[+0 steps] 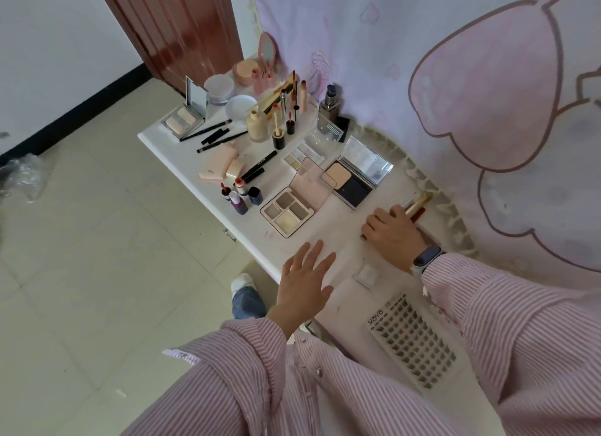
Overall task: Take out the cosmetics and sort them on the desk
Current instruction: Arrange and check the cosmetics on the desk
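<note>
Cosmetics cover the white desk [341, 217]. My right hand [392, 232] grips a gold tube [418, 203] near the desk's right edge, by the curtain, with a dark red tube beside it. My left hand [305, 274] hovers flat with spread fingers over the desk's front edge and holds nothing. An open eyeshadow palette [287, 213] lies ahead of it. An open powder compact [353, 178] sits behind that. A small clear square case [366, 274] lies between my hands. A false-lash tray [411, 339] lies close to my body.
Several small lipsticks [240, 195] stand at the desk's left edge. Pencils [214, 133], a beige bottle [257, 125], a mirrored compact [185, 118], jars and a pink mirror [267, 50] fill the far end. A cartoon curtain [455, 94] hangs right. Tiled floor and a door lie left.
</note>
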